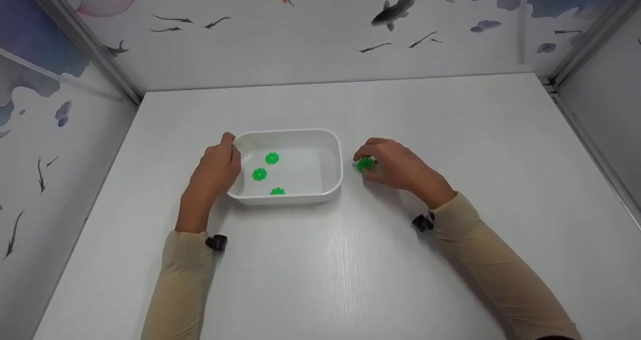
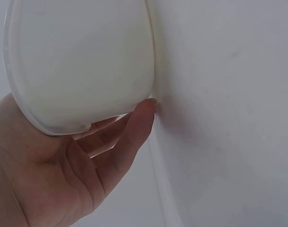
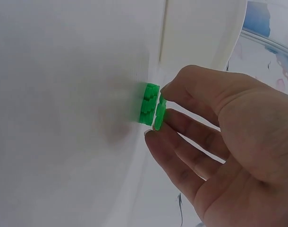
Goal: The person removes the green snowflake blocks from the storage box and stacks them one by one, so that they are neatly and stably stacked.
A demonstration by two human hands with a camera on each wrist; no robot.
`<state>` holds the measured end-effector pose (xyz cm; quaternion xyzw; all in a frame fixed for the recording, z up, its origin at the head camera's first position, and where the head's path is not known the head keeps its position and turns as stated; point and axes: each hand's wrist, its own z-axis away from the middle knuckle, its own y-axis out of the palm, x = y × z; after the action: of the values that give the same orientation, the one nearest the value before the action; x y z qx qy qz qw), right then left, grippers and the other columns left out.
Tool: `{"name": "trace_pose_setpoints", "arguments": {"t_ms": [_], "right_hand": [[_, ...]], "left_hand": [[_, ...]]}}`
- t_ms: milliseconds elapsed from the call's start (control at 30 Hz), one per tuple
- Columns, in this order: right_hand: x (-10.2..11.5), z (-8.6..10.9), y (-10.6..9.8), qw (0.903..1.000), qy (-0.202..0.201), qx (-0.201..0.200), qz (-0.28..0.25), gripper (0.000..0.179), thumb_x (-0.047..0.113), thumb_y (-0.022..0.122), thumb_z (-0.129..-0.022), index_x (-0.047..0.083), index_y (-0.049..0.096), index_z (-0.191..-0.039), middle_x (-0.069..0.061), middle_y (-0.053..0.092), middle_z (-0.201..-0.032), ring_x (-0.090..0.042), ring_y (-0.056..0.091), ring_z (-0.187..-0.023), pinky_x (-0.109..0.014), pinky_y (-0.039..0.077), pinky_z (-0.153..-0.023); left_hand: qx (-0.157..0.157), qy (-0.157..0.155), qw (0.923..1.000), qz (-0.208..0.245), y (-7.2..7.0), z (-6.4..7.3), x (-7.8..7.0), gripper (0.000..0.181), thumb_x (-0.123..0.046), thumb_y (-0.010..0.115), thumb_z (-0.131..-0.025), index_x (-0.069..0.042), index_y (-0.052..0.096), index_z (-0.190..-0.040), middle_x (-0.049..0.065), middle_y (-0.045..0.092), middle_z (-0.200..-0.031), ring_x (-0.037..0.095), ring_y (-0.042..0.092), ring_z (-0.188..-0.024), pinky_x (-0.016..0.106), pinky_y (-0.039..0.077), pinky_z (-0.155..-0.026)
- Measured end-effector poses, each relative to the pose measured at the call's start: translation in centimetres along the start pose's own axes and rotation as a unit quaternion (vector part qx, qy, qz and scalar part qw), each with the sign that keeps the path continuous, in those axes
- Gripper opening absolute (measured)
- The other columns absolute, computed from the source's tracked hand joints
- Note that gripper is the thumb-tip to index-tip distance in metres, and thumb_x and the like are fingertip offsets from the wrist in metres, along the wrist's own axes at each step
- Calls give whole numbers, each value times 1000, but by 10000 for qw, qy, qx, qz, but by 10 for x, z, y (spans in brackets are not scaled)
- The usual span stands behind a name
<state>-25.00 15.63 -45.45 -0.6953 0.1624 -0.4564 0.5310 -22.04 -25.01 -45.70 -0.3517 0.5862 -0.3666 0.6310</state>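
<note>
A white rectangular plastic container stands on the table, with several green flower-shaped pieces, one of them, lying flat on its floor. My left hand holds the container's left end. In the left wrist view its fingers curl under the rim against the outer wall. Right of the container, my right hand is at a small stack of green flower-shaped pieces. Thumb and fingers pinch the top piece, slightly tilted and just off the stack beneath. In the head view the fingers partly cover the stack.
The white table runs to a back panel printed with fish. Side panels stand to the left and right. A small black wrist device sits at each sleeve cuff.
</note>
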Motion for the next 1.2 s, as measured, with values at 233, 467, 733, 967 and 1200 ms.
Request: {"name": "trace_pose_setpoints", "arguments": {"t_ms": [233, 467, 733, 967, 1200], "right_hand": [[-1, 1, 1, 9998, 21, -62, 173, 34, 8, 83, -91, 13, 80, -125, -7, 75, -127, -28, 70, -118, -49, 61, -102], [-2, 2, 1, 9998, 52, 14, 194, 34, 15, 81, -94, 14, 78, -128, -6, 74, -130, -28, 70, -119, -51, 61, -99], [-2, 0, 1, 9999, -27, 99, 104, 34, 11, 81, -94, 12, 78, -129, -8, 75, -129, -29, 70, -121, -49, 60, -102], [-2, 0, 1, 9998, -10, 142, 126, 34, 10, 80, -95, 12, 78, -129, -8, 76, -130, -29, 70, -122, -51, 60, -103], [-2, 0, 1, 9998, 0, 113, 163, 34, 12, 81, -95, 15, 78, -129, -6, 76, -129, -28, 70, -122, -51, 60, -102]], "left_hand": [[51, -55, 10000, 19, -1, 1, -1, 48, -27, 32, -117, -4, 40, -158, 26, 65, -145, 35, 73, -115, 54, 62, -94], [-24, 56, 10000, 12, -1, 2, -1, 47, -27, 31, -117, -3, 41, -156, 27, 67, -141, 34, 74, -109, 53, 63, -89], [-106, 234, 9997, 61, -1, 2, 0, 46, -25, 30, -117, -1, 43, -154, 29, 68, -139, 35, 75, -106, 53, 63, -87], [-83, 186, 9998, 64, -1, 2, 0, 47, -26, 31, -117, -1, 42, -156, 29, 67, -141, 35, 74, -109, 54, 62, -90], [-81, 178, 9998, 70, -2, 2, 0, 46, -25, 31, -117, -1, 42, -155, 29, 67, -141, 35, 74, -111, 55, 62, -91]]}}
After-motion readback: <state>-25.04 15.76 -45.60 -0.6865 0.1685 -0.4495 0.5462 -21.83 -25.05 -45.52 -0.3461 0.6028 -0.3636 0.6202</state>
